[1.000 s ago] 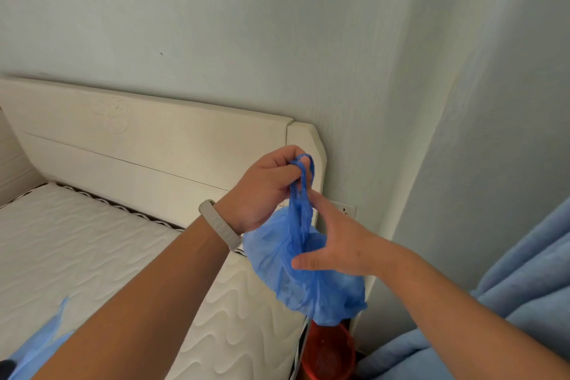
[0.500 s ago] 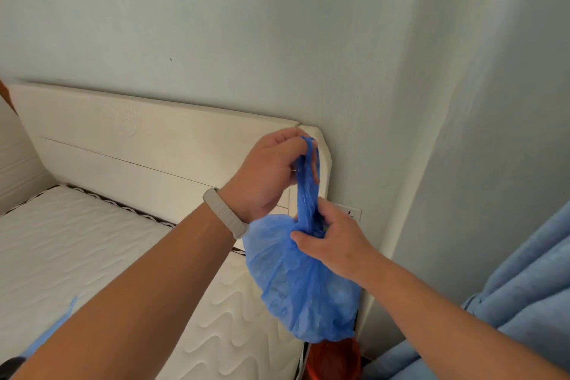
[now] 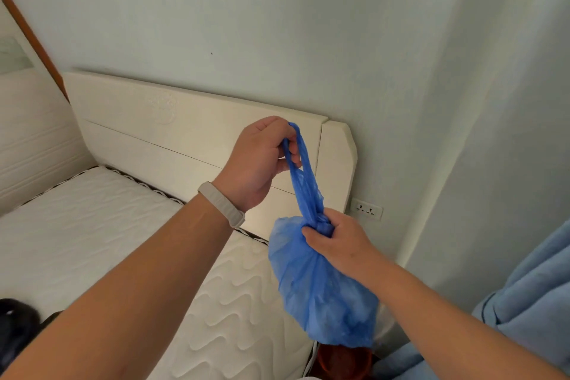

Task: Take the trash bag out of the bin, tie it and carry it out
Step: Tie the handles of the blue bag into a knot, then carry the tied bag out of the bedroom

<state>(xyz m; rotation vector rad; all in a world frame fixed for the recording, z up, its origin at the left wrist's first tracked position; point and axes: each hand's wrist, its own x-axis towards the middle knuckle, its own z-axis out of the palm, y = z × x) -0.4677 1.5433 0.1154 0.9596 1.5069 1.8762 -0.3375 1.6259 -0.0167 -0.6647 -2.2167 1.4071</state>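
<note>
Trash bag (image 3: 320, 287) hangs in the air beside the bed (image 3: 123, 225). Your left hand (image 3: 259, 163) grips its handles overhead; your right hand (image 3: 336, 237) pinches the neck directly below them. Long axis near-vertical.

One head-worn wide-angle view looks forward and down, close over both forearms toward the headboard (image 3: 197, 120).
</note>
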